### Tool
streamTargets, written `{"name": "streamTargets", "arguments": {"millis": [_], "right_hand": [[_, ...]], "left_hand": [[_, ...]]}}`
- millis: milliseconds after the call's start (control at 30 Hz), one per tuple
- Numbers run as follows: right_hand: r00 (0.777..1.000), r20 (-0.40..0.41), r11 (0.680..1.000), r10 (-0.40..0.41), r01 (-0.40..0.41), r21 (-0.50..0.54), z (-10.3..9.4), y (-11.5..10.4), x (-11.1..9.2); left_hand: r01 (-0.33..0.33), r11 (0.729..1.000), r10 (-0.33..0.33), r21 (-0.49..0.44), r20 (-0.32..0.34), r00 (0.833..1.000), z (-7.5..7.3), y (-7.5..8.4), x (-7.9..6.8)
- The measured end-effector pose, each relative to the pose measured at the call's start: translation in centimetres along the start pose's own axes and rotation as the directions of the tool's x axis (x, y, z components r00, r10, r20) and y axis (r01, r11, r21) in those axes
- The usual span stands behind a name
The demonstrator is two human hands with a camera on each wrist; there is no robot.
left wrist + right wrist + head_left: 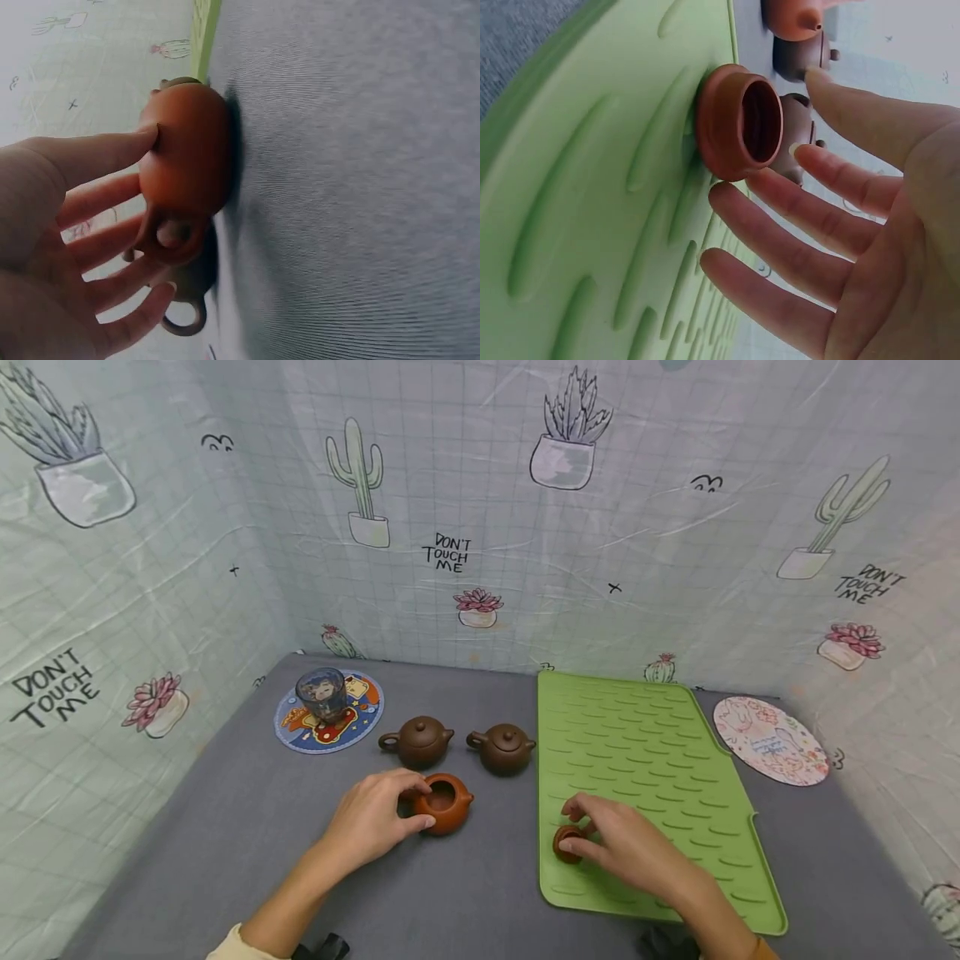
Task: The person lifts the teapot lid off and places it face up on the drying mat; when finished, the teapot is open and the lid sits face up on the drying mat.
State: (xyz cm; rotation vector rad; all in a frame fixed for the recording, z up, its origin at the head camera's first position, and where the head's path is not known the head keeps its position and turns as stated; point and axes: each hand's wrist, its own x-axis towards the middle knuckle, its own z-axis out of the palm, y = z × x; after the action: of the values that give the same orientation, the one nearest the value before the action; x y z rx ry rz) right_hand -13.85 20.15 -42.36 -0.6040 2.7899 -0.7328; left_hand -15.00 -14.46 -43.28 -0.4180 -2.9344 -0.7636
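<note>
My left hand (pixel 372 817) holds an orange-brown teapot (pixel 452 817) by its rim, thumb on the near side and index finger on the far side. The pot has no lid on, so its round opening shows. In the left wrist view the thumb presses the belly of the teapot (pixel 187 154) above its handle. My right hand (pixel 613 839) is spread around a small orange-brown teapot lid (pixel 712 124), hollow side up, on the green mat (pixel 637 752). The right thumb stands apart from the lid; whether a fingertip touches it, I cannot tell.
Two dark brown lidded teapots, one left (pixel 422 743) and one right (pixel 506 750), stand behind the orange-brown pot. A dark glass (pixel 321 693) sits on a blue round coaster (pixel 292 735) at the back left. A pink round coaster (pixel 772 742) lies right of the mat.
</note>
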Motion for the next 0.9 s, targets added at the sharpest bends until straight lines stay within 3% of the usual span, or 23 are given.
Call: {"name": "streamTargets", "arguments": {"millis": [200, 367, 633, 900], "right_hand": [[0.999, -0.038, 0.998, -0.013, 0.01, -0.069, -0.7, -0.7, 0.7], [0.992, -0.076, 0.985, -0.105, 0.093, -0.147, -1.3, -1.3, 1.9], [0.965, -0.157, 0.958, -0.21, 0.171, -0.229, -2.3, -2.1, 4.3], [0.926, -0.231, 0.909, -0.299, 0.202, -0.366, -2.2, -2.5, 6.8]], "left_hand": [[-0.047, 0.998, 0.045, -0.048, -0.039, 0.998, -0.4, 0.5, 0.7], [-0.146, 0.988, 0.141, -0.057, -0.079, 0.987, -0.8, 1.6, 2.0], [-0.225, 0.973, 0.216, -0.057, -0.131, 0.968, -0.4, 3.5, 4.0], [-0.227, 0.969, 0.208, -0.097, -0.176, 0.962, 0.6, 4.2, 6.0]]}}
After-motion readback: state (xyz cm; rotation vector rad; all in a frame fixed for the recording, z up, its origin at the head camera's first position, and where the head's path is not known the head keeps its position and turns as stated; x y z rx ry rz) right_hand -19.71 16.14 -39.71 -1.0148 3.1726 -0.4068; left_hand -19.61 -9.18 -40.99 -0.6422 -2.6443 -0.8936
